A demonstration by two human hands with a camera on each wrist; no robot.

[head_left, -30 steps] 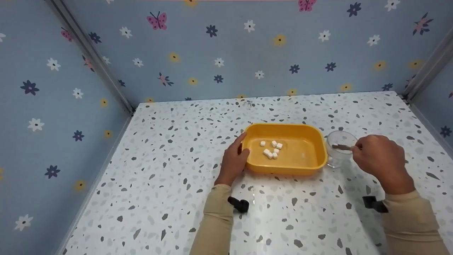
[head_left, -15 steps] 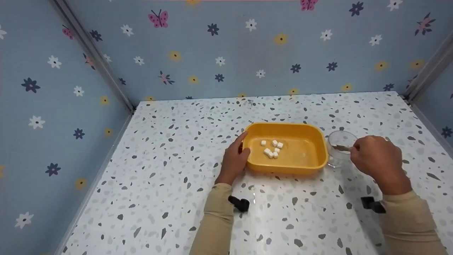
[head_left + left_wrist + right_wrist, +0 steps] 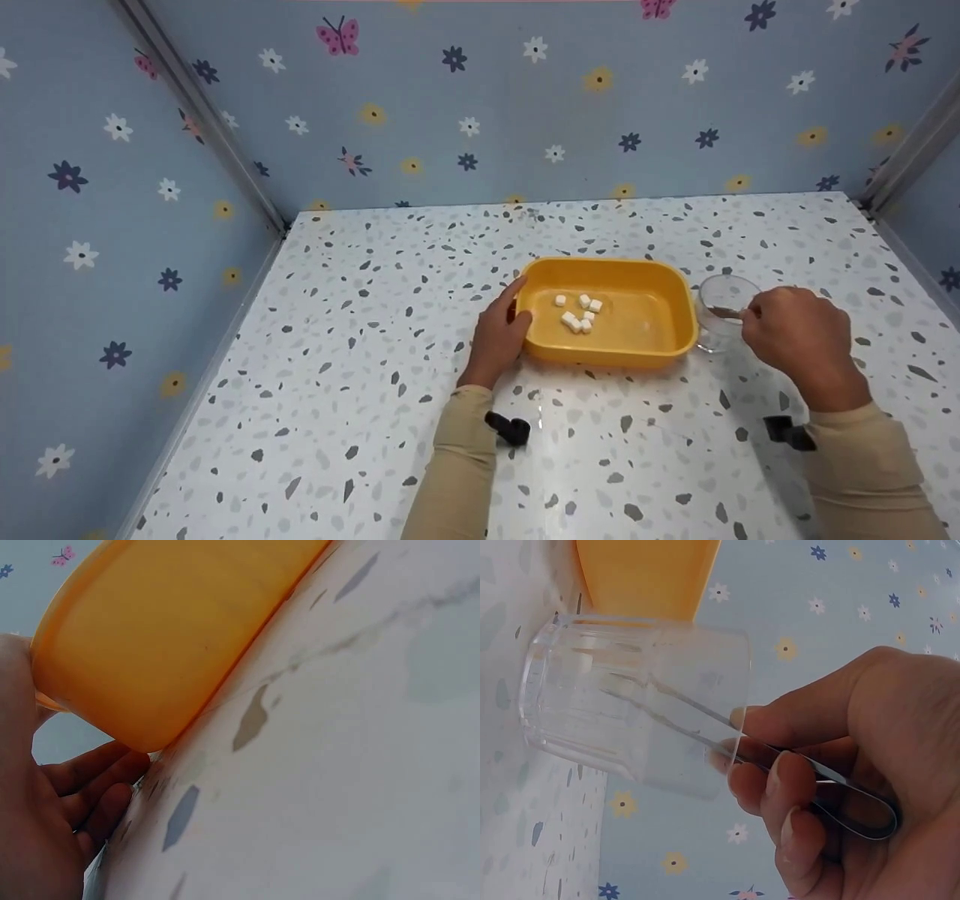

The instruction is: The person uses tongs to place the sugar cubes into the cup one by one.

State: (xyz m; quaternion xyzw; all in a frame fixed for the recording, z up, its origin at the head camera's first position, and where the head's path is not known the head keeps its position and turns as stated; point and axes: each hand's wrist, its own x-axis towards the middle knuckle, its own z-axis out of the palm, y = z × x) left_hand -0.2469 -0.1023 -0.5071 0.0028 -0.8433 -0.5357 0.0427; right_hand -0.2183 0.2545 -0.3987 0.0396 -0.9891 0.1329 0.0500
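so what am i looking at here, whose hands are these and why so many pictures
No machine here: these are a person's bare hands. The wide picture comes from a camera on the head; the close-ups from one on each wrist. On the speckled table sit a yellow tray with small white cubes inside and, beside it, a clear cup. The left hand holds the tray's end; the right hand holds tweezers, their tips inside the cup. Whether they pinch anything is unclear.

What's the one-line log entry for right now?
left hand: holds yellow tray at its left end | right hand: pinches tweezers, tips inside clear cup | cup: right of tray | white cubes: in tray
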